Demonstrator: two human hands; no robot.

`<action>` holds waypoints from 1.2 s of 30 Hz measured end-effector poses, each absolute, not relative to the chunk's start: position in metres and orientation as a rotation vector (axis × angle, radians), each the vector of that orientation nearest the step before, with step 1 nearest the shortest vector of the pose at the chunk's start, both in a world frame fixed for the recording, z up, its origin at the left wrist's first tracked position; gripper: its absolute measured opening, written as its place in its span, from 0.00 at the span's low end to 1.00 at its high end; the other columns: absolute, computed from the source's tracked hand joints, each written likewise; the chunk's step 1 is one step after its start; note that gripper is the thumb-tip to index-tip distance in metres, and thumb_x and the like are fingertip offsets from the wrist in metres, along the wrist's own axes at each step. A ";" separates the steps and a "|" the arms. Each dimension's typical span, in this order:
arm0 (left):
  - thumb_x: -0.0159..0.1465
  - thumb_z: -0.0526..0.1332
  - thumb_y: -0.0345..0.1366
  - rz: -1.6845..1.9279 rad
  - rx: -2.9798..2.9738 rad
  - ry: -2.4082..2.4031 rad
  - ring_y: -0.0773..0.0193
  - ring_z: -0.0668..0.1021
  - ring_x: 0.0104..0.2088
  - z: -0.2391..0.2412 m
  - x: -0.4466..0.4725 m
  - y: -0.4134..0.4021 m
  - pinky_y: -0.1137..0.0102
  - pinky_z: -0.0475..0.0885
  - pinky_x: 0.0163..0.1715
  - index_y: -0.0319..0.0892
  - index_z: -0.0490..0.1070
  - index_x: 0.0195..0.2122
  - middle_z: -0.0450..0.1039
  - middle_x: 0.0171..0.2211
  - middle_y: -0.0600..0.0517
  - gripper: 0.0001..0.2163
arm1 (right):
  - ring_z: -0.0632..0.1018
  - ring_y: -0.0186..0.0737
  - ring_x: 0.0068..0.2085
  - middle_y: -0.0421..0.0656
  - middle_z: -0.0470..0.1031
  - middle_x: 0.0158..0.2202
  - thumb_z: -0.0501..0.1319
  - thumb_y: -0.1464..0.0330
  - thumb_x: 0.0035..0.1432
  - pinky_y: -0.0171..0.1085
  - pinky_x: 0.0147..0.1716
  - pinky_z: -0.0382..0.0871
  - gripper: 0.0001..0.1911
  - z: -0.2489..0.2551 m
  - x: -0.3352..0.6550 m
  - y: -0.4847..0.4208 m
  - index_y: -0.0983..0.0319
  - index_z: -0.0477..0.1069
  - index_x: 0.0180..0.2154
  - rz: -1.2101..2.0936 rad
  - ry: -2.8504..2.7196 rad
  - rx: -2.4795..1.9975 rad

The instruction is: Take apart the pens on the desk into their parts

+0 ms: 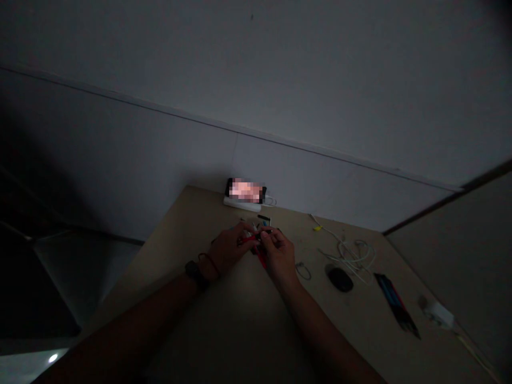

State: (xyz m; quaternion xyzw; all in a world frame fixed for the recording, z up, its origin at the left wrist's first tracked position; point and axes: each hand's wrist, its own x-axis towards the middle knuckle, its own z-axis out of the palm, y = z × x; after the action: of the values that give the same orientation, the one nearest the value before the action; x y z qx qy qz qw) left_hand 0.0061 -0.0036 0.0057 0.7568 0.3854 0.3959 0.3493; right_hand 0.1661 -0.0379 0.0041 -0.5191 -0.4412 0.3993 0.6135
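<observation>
Over the desk, in dim light, my two hands work close together. My left hand, with a dark watch and a thin red band at its wrist, has its fingers closed on a small red-and-dark object whose kind I cannot make out. My right hand pinches a thin dark piece at the same spot; whether the two pieces are joined is too dark to tell. A red strip shows between the hands. Small items, one of them a black stick, lie just beyond the fingertips.
A phone with a lit, blurred screen leans on a white block by the wall. On the right lie a white cable, a cable loop, a black mouse, a dark flat pouch and a white power adapter.
</observation>
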 end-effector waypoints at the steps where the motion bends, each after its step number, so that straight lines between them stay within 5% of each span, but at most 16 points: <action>1: 0.64 0.64 0.46 1.040 1.966 1.005 0.65 0.77 0.27 0.006 0.006 -0.004 0.73 0.68 0.27 0.45 0.72 0.46 0.76 0.27 0.56 0.14 | 0.76 0.35 0.28 0.41 0.78 0.29 0.71 0.54 0.52 0.35 0.29 0.71 0.19 0.004 0.166 -0.038 0.61 0.78 0.38 0.926 -1.013 -1.193; 15: 0.66 0.60 0.35 1.136 1.947 0.824 0.66 0.77 0.29 0.013 0.006 -0.008 0.72 0.69 0.32 0.40 0.76 0.40 0.79 0.32 0.51 0.07 | 0.76 0.34 0.25 0.37 0.76 0.25 0.72 0.54 0.48 0.33 0.26 0.73 0.19 0.006 0.168 -0.037 0.60 0.75 0.34 0.970 -0.877 -1.165; 22: 0.65 0.62 0.35 1.147 1.968 0.840 0.66 0.78 0.30 0.009 0.007 -0.006 0.72 0.70 0.32 0.41 0.75 0.37 0.79 0.31 0.52 0.04 | 0.70 0.29 0.22 0.33 0.68 0.23 0.74 0.54 0.46 0.30 0.21 0.69 0.25 -0.001 0.172 -0.032 0.59 0.61 0.25 0.990 -0.847 -1.120; 27: 0.65 0.62 0.34 1.130 2.019 0.847 0.66 0.78 0.31 0.003 0.007 -0.005 0.71 0.71 0.33 0.42 0.75 0.39 0.80 0.32 0.52 0.04 | 0.73 0.32 0.21 0.35 0.71 0.20 0.71 0.51 0.49 0.31 0.22 0.69 0.22 0.001 0.173 -0.033 0.59 0.65 0.28 0.953 -0.958 -1.203; 36: 0.64 0.65 0.33 1.114 2.068 0.807 0.64 0.80 0.35 0.000 0.008 -0.004 0.69 0.73 0.38 0.43 0.77 0.40 0.80 0.36 0.51 0.04 | 0.65 0.31 0.17 0.37 0.66 0.13 0.65 0.45 0.53 0.33 0.18 0.59 0.30 0.013 0.166 -0.040 0.61 0.65 0.15 0.768 -1.121 -1.339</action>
State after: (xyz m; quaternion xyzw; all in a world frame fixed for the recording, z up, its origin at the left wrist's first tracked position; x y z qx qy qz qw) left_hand 0.0076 -0.0036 0.0004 0.7881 0.3074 0.4243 0.3230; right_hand 0.1663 -0.0395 0.0125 -0.5724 -0.4794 0.3283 0.5785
